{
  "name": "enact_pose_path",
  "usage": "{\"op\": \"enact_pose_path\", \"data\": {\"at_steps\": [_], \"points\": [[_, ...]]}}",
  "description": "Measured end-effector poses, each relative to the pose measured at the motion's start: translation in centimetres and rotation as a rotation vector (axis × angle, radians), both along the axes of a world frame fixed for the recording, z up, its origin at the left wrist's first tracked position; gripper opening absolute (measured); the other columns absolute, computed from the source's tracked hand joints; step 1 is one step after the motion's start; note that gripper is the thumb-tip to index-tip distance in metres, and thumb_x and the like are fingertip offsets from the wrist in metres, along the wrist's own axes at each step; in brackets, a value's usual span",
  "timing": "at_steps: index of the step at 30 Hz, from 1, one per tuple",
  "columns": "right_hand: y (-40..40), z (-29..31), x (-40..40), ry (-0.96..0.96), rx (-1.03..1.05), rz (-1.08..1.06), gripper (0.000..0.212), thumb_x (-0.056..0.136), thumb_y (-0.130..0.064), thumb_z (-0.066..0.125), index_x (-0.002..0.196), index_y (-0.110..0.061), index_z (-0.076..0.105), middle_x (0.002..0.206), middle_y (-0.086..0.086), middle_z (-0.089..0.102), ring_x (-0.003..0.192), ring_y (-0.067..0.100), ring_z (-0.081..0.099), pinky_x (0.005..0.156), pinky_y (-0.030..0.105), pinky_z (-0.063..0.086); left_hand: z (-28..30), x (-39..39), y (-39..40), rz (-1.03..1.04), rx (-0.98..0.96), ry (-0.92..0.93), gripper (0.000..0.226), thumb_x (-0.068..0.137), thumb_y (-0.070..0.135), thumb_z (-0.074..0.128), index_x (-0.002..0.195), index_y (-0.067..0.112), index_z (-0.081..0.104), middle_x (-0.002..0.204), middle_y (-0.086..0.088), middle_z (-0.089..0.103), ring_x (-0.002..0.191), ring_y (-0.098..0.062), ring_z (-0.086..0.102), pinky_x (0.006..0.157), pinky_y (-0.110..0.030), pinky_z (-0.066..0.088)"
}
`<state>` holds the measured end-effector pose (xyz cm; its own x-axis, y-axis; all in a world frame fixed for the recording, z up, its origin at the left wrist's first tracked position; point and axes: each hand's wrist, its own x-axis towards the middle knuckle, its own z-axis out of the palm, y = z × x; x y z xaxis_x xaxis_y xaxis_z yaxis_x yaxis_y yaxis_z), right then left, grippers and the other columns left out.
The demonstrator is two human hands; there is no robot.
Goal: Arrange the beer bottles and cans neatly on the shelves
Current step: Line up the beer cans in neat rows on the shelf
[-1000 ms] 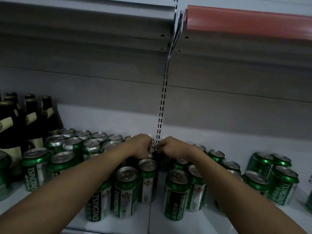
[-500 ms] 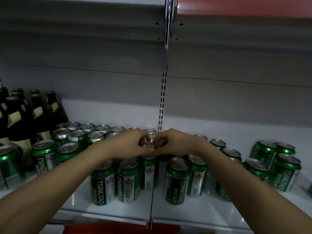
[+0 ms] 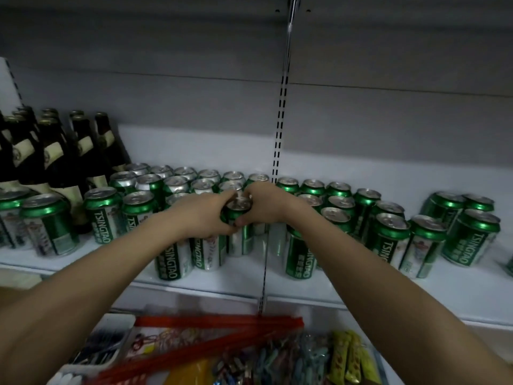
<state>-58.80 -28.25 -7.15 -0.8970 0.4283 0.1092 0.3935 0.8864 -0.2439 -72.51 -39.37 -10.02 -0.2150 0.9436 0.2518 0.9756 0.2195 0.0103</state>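
While both forearms reach in over the front edge of the white metal shelf (image 3: 388,290), the view now sits lower than a second ago, so the packets of coloured small goods (image 3: 277,359) on the level below have come into sight. Nearest on the shelf stands the front row of green-and-silver Tsingtao beer cans (image 3: 172,259), upright at the front edge. Just behind them, the left hand (image 3: 205,215) and right hand (image 3: 266,207) meet round one green aluminium beer can (image 3: 238,209), fingers and thumbs of each curled against its sides, its silver lid showing between them. A second ago the hands worked farther back among the cans; they have drawn nearer with this can gripped, which suggests it is being set into the gap at the shelf joint. Whether its base rests on the shelf cannot be told. Farther back, more cans (image 3: 200,179) stand in rows toward the rear edge; a loose cluster (image 3: 466,218) sits toward the right end, still unaligned. Dark glass beer bottles (image 3: 55,162) fill the far left corner.
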Motion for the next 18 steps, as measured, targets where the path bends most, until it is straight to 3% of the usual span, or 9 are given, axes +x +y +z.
{"op": "enact_pose_path", "data": {"at_steps": [4, 6, 8, 10, 12, 14, 18], "points": [[-0.7, -0.7, -0.9, 0.027, 0.002, -0.004, 0.045, 0.080, -0.037, 0.080, 0.108, -0.005, 0.065, 0.104, 0.011, 0.069, 0.095, 0.026, 0.065, 0.085, 0.038, 0.054, -0.7, -1.8, -0.6, -0.024, 0.070, 0.118, 0.066, 0.079, 0.069, 0.057, 0.136, 0.045, 0.033, 0.125, 0.010, 0.064, 0.100, -0.015, 0.063, 0.063, -0.029, 0.040], [-0.8, -0.6, -0.4, 0.044, -0.022, 0.012, 0.041, 0.083, -0.035, 0.078, 0.107, -0.004, 0.063, 0.104, 0.010, 0.068, 0.094, 0.024, 0.063, 0.080, 0.035, 0.053, -0.7, -1.8, -0.7, -0.030, 0.066, 0.129, 0.070, 0.082, 0.067, 0.056, 0.142, 0.041, 0.033, 0.131, 0.005, 0.059, 0.108, -0.017, 0.059, 0.070, -0.031, 0.046], [-0.8, -0.4, 1.0, 0.155, -0.093, 0.036, 0.030, 0.088, -0.030, 0.073, 0.104, -0.008, 0.061, 0.099, 0.003, 0.064, 0.090, 0.020, 0.059, 0.067, 0.026, 0.047, -0.7, -1.1, -0.8, 0.002, 0.032, 0.191, 0.078, 0.084, 0.069, 0.052, 0.148, 0.033, 0.029, 0.137, -0.001, 0.051, 0.120, -0.021, 0.050, 0.087, -0.038, 0.048], [-0.4, 0.2, 3.0, 0.337, -0.146, -0.001, 0.029, 0.093, -0.029, 0.067, 0.114, -0.011, 0.061, 0.104, 0.001, 0.062, 0.093, 0.018, 0.058, 0.071, 0.027, 0.048, -0.5, 0.5, -0.9, 0.000, 0.114, 0.292, 0.079, 0.084, 0.073, 0.042, 0.148, 0.027, 0.033, 0.140, -0.001, 0.048, 0.126, -0.022, 0.043, 0.098, -0.043, 0.042], [0.9, 0.8, 5.5, 0.504, -0.118, -0.085, 0.029, 0.096, -0.027, 0.061, 0.121, -0.014, 0.062, 0.113, 0.000, 0.065, 0.099, 0.018, 0.061, 0.084, 0.033, 0.051, 0.1, 3.4, -0.6, -0.076, 0.241, 0.203, 0.082, 0.083, 0.077, 0.029, 0.145, 0.025, 0.040, 0.138, -0.001, 0.050, 0.125, -0.021, 0.044, 0.101, -0.044, 0.042], [2.6, 0.9, 8.0, 0.581, -0.044, -0.178, 0.022, 0.097, -0.025, 0.058, 0.116, -0.016, 0.066, 0.111, -0.002, 0.068, 0.098, 0.016, 0.062, 0.083, 0.031, 0.051, 0.5, 6.7, 0.6, -0.147, 0.264, -0.016, 0.088, 0.079, 0.084, 0.023, 0.144, 0.026, 0.040, 0.137, 0.000, 0.050, 0.124, -0.021, 0.048, 0.100, -0.044, 0.045], [5.9, -1.0, 11.8, 0.435, 0.026, -0.323, 0.026, 0.099, -0.025, 0.053, 0.118, -0.012, 0.065, 0.116, 0.008, 0.065, 0.102, 0.022, 0.059, 0.081, 0.030, 0.043, 0.2, 12.4, 5.1, -0.123, 0.056, -0.135, 0.095, 0.074, 0.084, 0.048, 0.148, 0.030, 0.023, 0.146, -0.002, 0.038, 0.124, -0.026, 0.050, 0.086, -0.041, 0.049]]}}
